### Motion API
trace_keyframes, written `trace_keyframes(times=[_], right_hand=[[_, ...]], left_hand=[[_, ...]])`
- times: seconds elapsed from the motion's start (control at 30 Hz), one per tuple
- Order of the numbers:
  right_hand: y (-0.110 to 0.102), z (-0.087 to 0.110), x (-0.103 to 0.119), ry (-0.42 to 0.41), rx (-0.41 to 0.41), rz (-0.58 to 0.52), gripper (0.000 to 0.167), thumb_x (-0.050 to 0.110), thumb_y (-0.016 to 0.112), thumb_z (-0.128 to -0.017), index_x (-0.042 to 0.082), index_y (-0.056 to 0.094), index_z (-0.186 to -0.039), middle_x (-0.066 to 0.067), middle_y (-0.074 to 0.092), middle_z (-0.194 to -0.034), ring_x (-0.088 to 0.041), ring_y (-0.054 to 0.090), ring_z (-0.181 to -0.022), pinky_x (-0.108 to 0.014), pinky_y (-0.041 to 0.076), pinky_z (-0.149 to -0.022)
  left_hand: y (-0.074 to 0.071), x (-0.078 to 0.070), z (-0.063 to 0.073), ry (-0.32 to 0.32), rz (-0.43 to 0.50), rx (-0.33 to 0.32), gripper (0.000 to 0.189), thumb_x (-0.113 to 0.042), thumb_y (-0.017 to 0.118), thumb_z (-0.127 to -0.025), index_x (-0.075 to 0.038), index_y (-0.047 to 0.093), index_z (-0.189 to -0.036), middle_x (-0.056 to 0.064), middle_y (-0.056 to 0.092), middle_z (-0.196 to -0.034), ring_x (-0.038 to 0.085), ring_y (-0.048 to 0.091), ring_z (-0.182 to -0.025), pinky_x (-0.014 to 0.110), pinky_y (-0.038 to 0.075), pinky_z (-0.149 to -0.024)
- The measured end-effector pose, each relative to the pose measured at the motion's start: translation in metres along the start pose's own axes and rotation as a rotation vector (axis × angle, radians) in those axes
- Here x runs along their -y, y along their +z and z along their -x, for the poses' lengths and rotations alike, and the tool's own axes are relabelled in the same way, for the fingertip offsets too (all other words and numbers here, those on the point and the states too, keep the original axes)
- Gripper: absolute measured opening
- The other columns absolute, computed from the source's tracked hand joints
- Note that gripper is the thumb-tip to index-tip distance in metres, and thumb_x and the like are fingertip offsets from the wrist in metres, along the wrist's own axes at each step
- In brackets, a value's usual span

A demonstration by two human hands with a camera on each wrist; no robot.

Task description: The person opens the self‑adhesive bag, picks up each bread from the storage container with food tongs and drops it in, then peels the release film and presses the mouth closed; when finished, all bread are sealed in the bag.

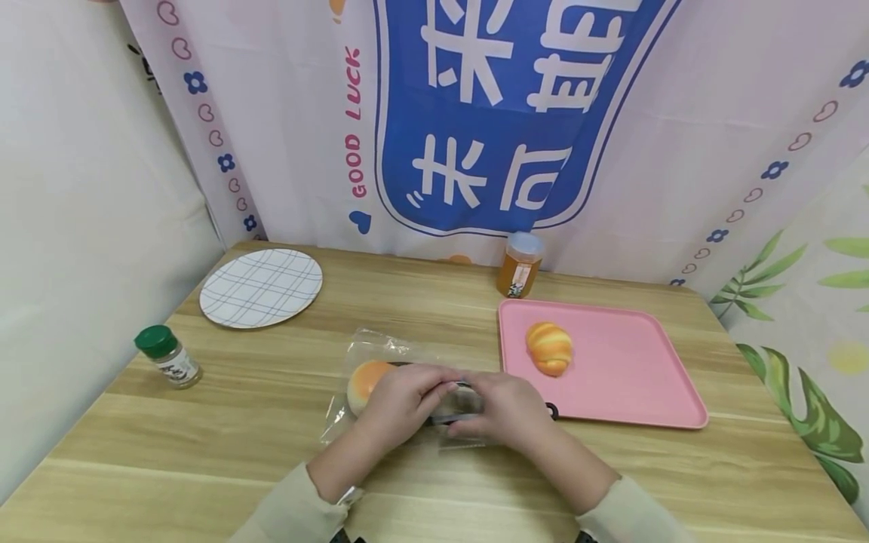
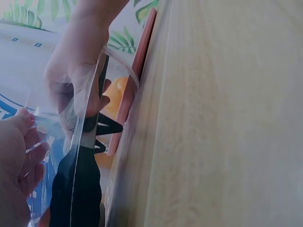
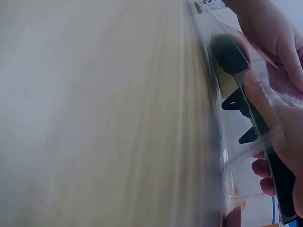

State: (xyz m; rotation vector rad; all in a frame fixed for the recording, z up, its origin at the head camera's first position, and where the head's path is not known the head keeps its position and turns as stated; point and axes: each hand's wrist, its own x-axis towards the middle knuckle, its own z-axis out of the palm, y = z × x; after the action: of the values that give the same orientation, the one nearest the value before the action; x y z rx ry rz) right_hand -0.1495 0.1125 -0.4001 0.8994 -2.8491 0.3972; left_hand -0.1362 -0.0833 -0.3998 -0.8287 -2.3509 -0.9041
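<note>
My right hand (image 1: 508,411) grips a pair of black-and-silver kitchen tongs (image 3: 232,53), its thumb along one arm and its fingers on the other side. A clear plastic bag (image 1: 376,343) lies over and around the tongs. My left hand (image 1: 402,400) meets the right over the tongs, its curled fingers on the bag's film. Small black prongs (image 2: 110,126) stick out from the tongs' side. Partly hidden by my left hand, a round bun (image 1: 366,381) sits at the left on the plastic.
A pink tray (image 1: 624,362) at the right bears a croissant-shaped bread (image 1: 550,348). Behind it stands a lidded jar (image 1: 520,264) of amber contents. A checked plate (image 1: 261,288) lies at the back left, with a green-capped shaker (image 1: 168,358) near the table's left edge.
</note>
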Motion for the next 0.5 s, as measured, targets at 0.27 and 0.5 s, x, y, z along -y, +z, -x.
trace_keyframes(times=[0.27, 0.5], right_hand=[[0.0024, -0.0027, 0.0088, 0.013, -0.015, 0.044, 0.077, 0.062, 0.08, -0.065, 0.022, 0.064, -0.129, 0.0, 0.073, -0.115, -0.017, 0.071, -0.101, -0.035, 0.06, -0.079], [0.0019, -0.0044, 0.0106, -0.003, 0.008, 0.112, 0.083, 0.067, 0.078, -0.063, 0.016, 0.064, -0.127, -0.003, 0.074, -0.113, -0.022, 0.069, -0.103, -0.038, 0.059, -0.08]], left_hand=[[0.0007, -0.0005, -0.0002, -0.017, 0.022, 0.018, 0.012, -0.018, 0.07, -0.09, -0.015, 0.075, -0.1, -0.002, 0.077, -0.099, 0.014, 0.072, -0.094, 0.031, 0.059, -0.084], [0.0043, 0.0069, 0.0022, -0.119, 0.094, 0.052, 0.015, -0.02, 0.068, -0.092, -0.016, 0.075, -0.104, -0.003, 0.076, -0.103, 0.014, 0.072, -0.097, 0.031, 0.059, -0.087]])
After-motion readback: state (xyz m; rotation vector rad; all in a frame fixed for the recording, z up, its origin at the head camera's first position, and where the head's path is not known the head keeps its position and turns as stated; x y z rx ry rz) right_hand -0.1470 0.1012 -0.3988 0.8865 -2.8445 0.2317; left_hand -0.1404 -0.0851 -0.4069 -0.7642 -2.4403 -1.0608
